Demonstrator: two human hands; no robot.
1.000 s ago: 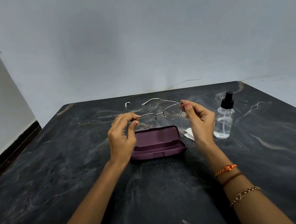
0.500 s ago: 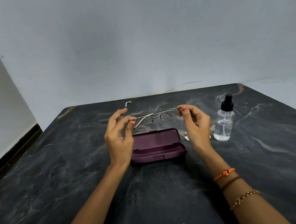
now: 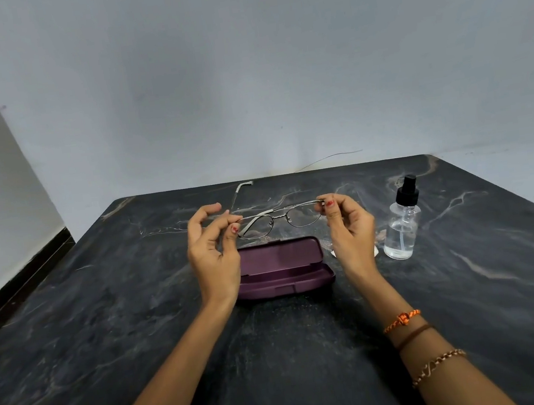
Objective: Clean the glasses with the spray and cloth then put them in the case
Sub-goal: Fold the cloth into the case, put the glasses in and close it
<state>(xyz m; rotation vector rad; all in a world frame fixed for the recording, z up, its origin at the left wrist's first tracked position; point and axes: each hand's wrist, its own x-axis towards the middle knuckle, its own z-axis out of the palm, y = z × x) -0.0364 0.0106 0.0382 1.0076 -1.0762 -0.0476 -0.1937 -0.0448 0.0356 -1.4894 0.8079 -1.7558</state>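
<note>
Plain room corner: bare grey walls (image 3: 241,69), dark marble table (image 3: 105,325).

One glasses (image 3: 278,221), one case (image 3: 282,268), one spray bottle (image 3: 402,222), two hands.

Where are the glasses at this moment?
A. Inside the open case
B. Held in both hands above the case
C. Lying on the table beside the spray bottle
B: the left hand and right hand pinch the ends of the glasses above the open case.

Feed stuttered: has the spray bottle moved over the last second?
No. The spray bottle stands in the same spot right of the open purple case, by the same pale vein in the dark marble table.
</note>
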